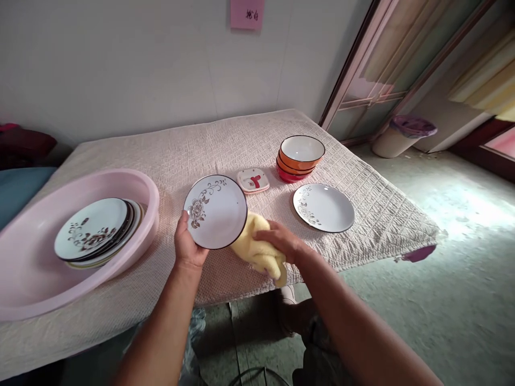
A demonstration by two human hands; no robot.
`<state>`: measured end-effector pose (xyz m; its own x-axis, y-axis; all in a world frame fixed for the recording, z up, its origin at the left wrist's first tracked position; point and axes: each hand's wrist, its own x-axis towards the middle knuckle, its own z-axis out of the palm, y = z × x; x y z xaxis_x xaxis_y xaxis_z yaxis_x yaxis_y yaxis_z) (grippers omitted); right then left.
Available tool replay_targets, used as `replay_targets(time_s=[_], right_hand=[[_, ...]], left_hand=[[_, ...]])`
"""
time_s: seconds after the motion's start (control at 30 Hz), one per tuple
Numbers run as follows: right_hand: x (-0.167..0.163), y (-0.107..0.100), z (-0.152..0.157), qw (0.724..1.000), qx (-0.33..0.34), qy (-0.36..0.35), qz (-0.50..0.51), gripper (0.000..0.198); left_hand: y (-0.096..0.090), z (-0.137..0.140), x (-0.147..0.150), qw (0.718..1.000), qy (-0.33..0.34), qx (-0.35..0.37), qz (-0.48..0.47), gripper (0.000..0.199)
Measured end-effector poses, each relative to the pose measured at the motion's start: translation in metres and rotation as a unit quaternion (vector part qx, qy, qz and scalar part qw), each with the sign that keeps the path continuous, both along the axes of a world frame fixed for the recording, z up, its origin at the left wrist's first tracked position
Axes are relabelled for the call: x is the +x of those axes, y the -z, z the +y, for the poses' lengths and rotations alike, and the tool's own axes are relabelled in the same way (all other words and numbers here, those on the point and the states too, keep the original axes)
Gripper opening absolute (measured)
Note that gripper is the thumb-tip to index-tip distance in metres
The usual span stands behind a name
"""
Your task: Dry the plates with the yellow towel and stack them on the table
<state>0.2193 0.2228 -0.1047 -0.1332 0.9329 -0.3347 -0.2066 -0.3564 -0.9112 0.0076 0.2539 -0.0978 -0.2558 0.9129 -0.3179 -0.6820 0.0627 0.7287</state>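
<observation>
My left hand [188,242] grips the lower left rim of a white plate [223,212] with a brown flower pattern and a dark edge, tilted up above the table. In my right hand [277,239] is a yellow cloth [257,249], bunched up against the plate's lower right edge. Part of the cloth lies behind the plate. To the right, another white plate [328,208] with the same pattern lies on the table. Beyond the held plate sits a small square dish [252,180] with a red design.
A pink basin [137,185] at the left holds several stacked plates [94,228]. Stacked bowls [300,158], orange and red outside, stand toward the back right. A quilted cover [193,145] drapes the table. On the floor at right is a waste bin [402,136].
</observation>
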Motion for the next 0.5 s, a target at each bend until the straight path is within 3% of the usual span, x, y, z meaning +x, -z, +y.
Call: replay_targets(time_s=[0.07,0.13,0.33,0.5], right_hand=[[-0.003,0.004,-0.003,0.996,-0.032,-0.085,0.016,0.023],[-0.004,0.009,-0.003,0.993,-0.042,-0.114,0.014,0.024],[-0.006,0.025,0.004,0.997,0.023,-0.041,-0.060,0.018],[-0.010,0.024,0.007,0.990,0.102,-0.020,-0.099,0.016]], left_hand=[[0.003,0.002,-0.001,1.000,0.006,0.004,0.006,0.040],[0.004,0.002,-0.002,1.000,0.008,0.005,0.019,0.040],[-0.004,-0.004,0.010,0.997,0.027,-0.007,0.068,0.039],[-0.030,0.001,0.042,0.992,0.047,-0.060,0.100,0.037]])
